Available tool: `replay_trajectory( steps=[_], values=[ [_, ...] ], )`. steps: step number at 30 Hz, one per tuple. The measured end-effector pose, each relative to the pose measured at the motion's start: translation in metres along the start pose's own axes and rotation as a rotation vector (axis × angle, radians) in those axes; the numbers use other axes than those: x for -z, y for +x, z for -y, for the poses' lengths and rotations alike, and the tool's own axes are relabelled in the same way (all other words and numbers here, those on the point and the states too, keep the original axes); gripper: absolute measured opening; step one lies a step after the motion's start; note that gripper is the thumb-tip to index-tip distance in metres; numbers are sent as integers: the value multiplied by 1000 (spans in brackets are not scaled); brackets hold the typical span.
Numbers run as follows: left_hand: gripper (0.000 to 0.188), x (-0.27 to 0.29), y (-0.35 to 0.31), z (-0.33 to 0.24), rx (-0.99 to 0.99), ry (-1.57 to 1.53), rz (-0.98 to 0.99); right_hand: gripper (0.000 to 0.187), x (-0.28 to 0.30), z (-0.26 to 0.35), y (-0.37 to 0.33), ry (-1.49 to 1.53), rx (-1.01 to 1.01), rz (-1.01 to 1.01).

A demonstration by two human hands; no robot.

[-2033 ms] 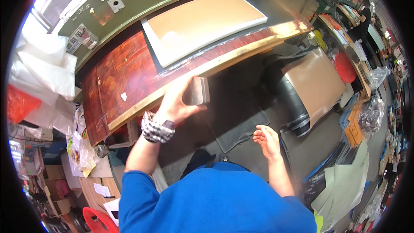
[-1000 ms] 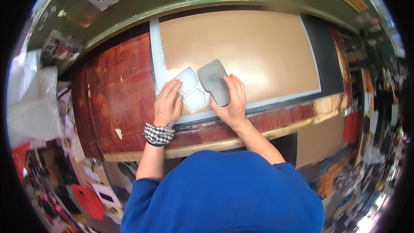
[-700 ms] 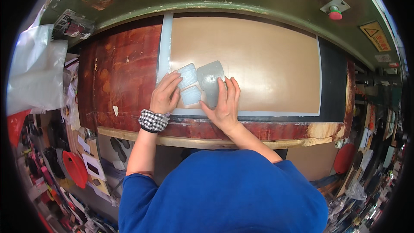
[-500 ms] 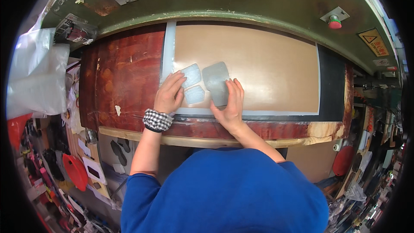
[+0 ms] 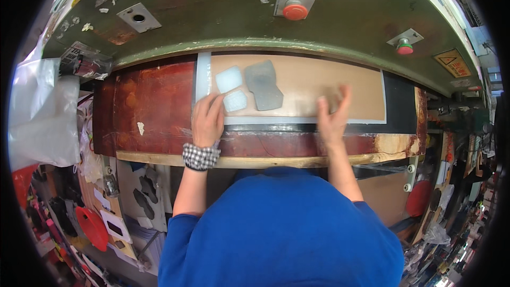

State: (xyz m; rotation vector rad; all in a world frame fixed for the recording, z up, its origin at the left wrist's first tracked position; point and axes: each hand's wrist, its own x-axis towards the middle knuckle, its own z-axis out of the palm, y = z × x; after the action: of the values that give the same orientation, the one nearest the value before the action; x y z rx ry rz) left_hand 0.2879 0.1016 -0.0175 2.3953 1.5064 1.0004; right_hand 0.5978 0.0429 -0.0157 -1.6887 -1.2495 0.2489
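Note:
Two small pale-blue pieces lie one behind the other on a tan board: the far piece (image 5: 229, 78) and the near piece (image 5: 235, 101). Right of them a larger dark grey, irregularly shaped flat piece (image 5: 263, 86) rests on the same tan board (image 5: 329, 85). My left hand (image 5: 208, 121) is at the board's left front corner, its fingers stretched out and the fingertips at the edge of the near pale piece. Farther right, my right hand (image 5: 334, 119) hovers over the board's front part. Its fingers are spread, partly blurred, with nothing in them.
Behind the board stands a green machine beam (image 5: 212, 16) with red push buttons (image 5: 295, 9). A reddish-brown worn table surface (image 5: 154, 95) extends left, and a black strip (image 5: 399, 103) borders the right. A clear plastic bag (image 5: 42, 111) hangs at far left.
My right hand has let go of the grey piece and moved right. My left hand has drawn back from the far pale piece toward the near one. The view has shifted slightly.

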Motion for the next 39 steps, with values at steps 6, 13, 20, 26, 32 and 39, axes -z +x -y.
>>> replay_trajectory(
  steps=[6, 13, 20, 26, 32, 39],
  values=[
    [20, -29, -31, -36, 85, -124, -2, 83, 60, -21, 146, -309, 172, -516],
    [10, -71, -2, -4, 22, -93, -76, 105, 32, -27, 184, -403, 128, -545],
    [19, -64, 26, 3, 101, -33, -44, 97, 50, -21, 146, -227, 72, -400],
    [28, -74, 11, 20, 1, 113, -62, 44, 36, -41, -6, -149, -67, 175],
    [17, -87, -17, 26, 23, -21, -3, 20, 33, -67, -45, -186, 51, 141],
    [15, -64, -70, -12, 29, 22, 99, 23, 25, -44, -66, -214, 125, -171]
  ],
)
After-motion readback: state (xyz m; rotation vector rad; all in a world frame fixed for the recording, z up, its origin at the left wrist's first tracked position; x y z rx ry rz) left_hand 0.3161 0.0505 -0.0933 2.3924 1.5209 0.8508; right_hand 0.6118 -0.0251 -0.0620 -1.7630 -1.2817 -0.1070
